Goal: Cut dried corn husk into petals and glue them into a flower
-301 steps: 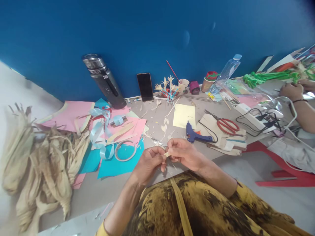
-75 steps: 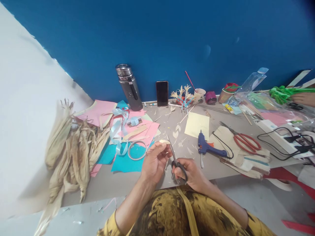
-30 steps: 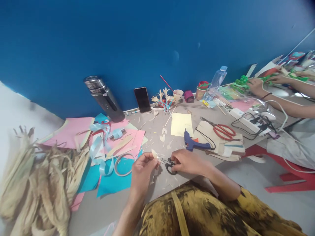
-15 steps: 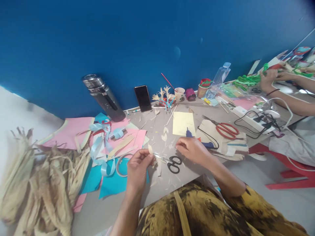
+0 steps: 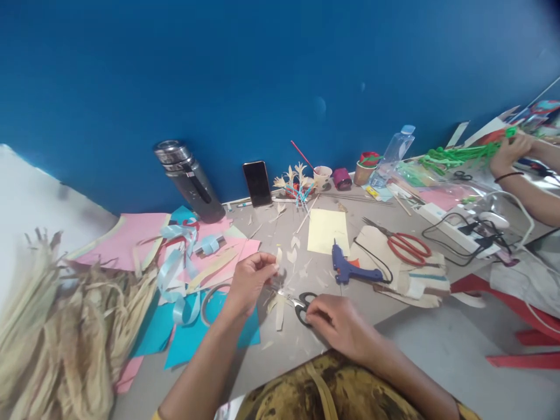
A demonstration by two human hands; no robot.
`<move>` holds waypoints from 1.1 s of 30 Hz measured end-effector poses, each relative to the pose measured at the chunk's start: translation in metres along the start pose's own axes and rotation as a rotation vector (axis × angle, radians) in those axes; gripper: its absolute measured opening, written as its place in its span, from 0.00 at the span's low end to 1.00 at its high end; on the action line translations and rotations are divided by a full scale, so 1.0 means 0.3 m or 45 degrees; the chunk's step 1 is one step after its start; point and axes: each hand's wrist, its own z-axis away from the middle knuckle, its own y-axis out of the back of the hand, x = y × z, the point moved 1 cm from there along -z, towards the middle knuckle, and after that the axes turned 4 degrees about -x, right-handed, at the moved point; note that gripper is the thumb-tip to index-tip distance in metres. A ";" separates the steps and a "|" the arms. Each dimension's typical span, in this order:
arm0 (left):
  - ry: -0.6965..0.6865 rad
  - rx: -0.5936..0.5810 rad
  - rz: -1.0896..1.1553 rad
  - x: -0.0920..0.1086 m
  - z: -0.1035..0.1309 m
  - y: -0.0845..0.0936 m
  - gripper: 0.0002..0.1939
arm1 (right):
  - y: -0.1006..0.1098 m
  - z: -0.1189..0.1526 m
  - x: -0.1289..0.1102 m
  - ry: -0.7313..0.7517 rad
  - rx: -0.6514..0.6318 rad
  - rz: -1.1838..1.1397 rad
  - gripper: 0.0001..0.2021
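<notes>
In the head view, my left hand (image 5: 254, 280) pinches a small pale petal cut from dried husk (image 5: 279, 256) between thumb and fingertips. Black-handled scissors (image 5: 292, 300) lie on the table just below it. The curled fingers of my right hand (image 5: 339, 319) are on the scissors' handle loops and partly cover them. A pale husk strip (image 5: 280, 314) lies beside the blades. Loose petals (image 5: 293, 249) and small scraps are scattered beyond my hands. A blue glue gun (image 5: 350, 265) rests by a yellow paper sheet (image 5: 324, 224).
Dried corn husks (image 5: 79, 338) are heaped left, beside coloured paper and blue ribbon (image 5: 175, 271). A flask (image 5: 192, 184), phone (image 5: 257, 184) and husk flowers (image 5: 295, 181) stand along the wall. Red-handled scissors (image 5: 406, 248) and a power strip (image 5: 455, 224) lie right. A co-worker's hand (image 5: 510, 154) holds green material.
My right hand has come from beside the glue gun down and toward me to the scissors' handles. My left hand has lifted the petal away from the blades. The view has shifted slightly.
</notes>
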 end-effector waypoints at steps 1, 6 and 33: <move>0.046 -0.036 0.075 -0.007 -0.015 -0.004 0.09 | -0.010 0.003 0.011 0.009 0.010 -0.028 0.08; 0.206 -0.110 0.420 -0.068 -0.050 -0.012 0.13 | -0.060 0.008 0.059 0.065 0.136 -0.014 0.07; -0.026 -0.278 -0.055 -0.099 0.038 -0.075 0.08 | -0.008 -0.170 -0.027 -0.042 0.542 -0.520 0.06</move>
